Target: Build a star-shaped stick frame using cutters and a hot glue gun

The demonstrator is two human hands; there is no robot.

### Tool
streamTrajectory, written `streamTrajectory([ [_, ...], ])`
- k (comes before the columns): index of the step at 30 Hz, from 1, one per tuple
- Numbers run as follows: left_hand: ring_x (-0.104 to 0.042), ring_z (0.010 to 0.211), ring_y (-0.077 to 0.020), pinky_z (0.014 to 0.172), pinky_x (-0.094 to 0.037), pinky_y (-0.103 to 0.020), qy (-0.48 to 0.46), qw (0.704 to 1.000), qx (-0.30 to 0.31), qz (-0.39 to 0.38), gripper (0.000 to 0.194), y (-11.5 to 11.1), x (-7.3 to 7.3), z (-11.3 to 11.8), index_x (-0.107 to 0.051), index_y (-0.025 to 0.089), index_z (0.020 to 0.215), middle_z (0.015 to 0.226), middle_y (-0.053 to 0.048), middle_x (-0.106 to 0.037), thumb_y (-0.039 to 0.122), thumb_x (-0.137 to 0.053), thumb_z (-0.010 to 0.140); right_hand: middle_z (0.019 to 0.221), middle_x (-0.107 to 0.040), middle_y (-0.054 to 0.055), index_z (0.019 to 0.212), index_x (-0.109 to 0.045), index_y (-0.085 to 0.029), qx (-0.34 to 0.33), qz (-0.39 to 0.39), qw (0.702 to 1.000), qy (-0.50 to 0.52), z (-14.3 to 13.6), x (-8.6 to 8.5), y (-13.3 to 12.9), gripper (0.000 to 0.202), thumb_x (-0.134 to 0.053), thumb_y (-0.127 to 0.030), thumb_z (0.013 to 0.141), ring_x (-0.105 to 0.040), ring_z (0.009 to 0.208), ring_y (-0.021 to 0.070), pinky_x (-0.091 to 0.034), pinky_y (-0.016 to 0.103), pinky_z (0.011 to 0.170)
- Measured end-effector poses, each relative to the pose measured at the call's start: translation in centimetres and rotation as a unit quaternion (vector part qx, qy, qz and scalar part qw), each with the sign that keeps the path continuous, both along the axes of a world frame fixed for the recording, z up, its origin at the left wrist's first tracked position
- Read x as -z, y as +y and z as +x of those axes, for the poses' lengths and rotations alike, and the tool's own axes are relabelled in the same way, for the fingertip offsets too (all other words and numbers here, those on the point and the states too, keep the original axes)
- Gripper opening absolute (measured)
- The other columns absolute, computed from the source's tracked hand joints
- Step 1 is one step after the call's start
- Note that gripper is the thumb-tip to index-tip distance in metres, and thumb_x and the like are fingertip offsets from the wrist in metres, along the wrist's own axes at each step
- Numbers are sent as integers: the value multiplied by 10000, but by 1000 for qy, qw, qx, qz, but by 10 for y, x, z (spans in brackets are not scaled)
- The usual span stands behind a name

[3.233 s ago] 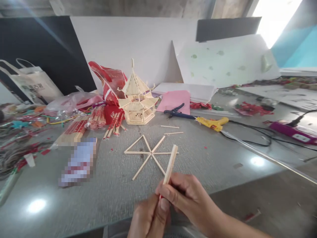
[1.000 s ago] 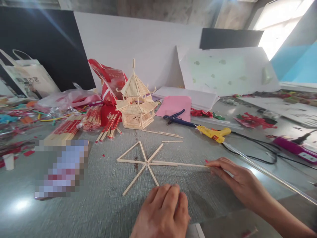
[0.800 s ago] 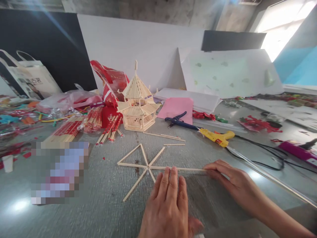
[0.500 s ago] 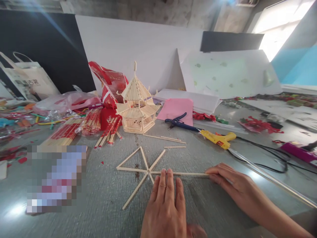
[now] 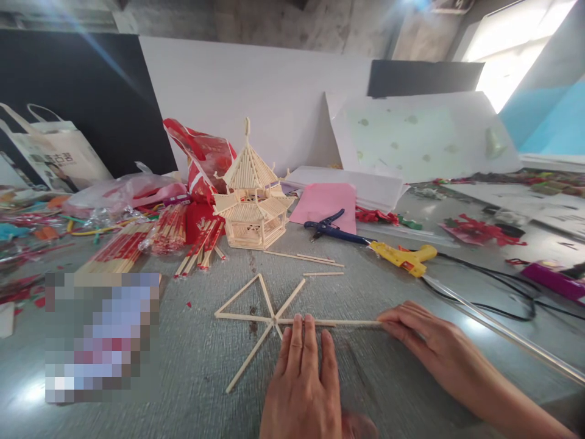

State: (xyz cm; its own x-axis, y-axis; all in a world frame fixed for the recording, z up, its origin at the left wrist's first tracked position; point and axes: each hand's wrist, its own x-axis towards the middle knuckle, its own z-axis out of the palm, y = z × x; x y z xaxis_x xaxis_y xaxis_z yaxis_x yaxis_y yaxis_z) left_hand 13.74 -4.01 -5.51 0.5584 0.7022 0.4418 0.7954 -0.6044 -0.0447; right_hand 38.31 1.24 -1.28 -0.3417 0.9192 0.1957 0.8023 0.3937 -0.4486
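Observation:
A star-shaped frame of thin wooden sticks (image 5: 249, 358) lies flat on the grey table, its arms meeting at a centre. Two of its arms are joined at their outer ends by a further stick. My left hand (image 5: 304, 378) lies palm down over its lower right side, fingers stretched out, fingertips on the sticks. At the right, my right hand (image 5: 423, 338) pinches the end of a long wooden stick (image 5: 354, 322), which runs left to my left fingertips and lies along a frame arm. What lies under my left hand is hidden.
Behind the frame stands a pagoda model (image 5: 253, 195) made of sticks, with loose sticks (image 5: 315, 259) before it. Blue-handled pliers (image 5: 329, 227) and a yellow glue gun (image 5: 404, 256) lie right. Red-wrapped chopsticks (image 5: 201, 244) and a blurred-out flat object (image 5: 105, 341) are left.
My right hand has shifted very slightly left with the long stick. My left hand stays on the sticks, and the frame looks the same.

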Motion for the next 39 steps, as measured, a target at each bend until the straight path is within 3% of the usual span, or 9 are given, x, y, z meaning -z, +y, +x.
streamTrajectory([
  [18, -415, 1190, -433, 843, -532, -470, 10, 1000, -12, 16, 784, 0, 2, 2, -426, -13, 1295, 1308, -334, -421, 597, -457, 803, 816, -602, 46, 867, -650, -220, -74, 86, 989, -93, -2, -4, 5, 321, -362, -343, 941, -541, 796, 175, -439, 334, 720],
  [27, -472, 1166, -411, 832, -542, -468, 0, 999, -38, 29, 787, -2, 1, 7, -462, 9, 1266, 1287, -311, -466, 645, -415, 804, 851, -613, 60, 903, -646, -178, -156, 109, 976, -105, -39, -21, 7, 239, -415, -239, 920, -529, 840, 174, -418, 333, 770],
  [32, -507, 1148, -379, 823, -552, -442, 6, 998, -30, 59, 739, 0, 1, 5, -489, 30, 1241, 1262, -273, -515, 626, -433, 809, 813, -597, 51, 825, -636, -158, -174, 111, 967, -147, -54, -19, 13, 157, -488, -184, 869, -519, 820, 168, -394, 320, 792],
  [39, -500, 1157, -387, 832, -540, -457, 24, 997, -25, 62, 728, 1, 1, 3, -483, 21, 1236, 1259, -287, -511, 598, -486, 793, 784, -580, 66, 799, -625, -142, -198, 119, 950, -210, -57, -21, 20, 267, -383, -174, 906, -499, 792, 178, -359, 313, 740],
])
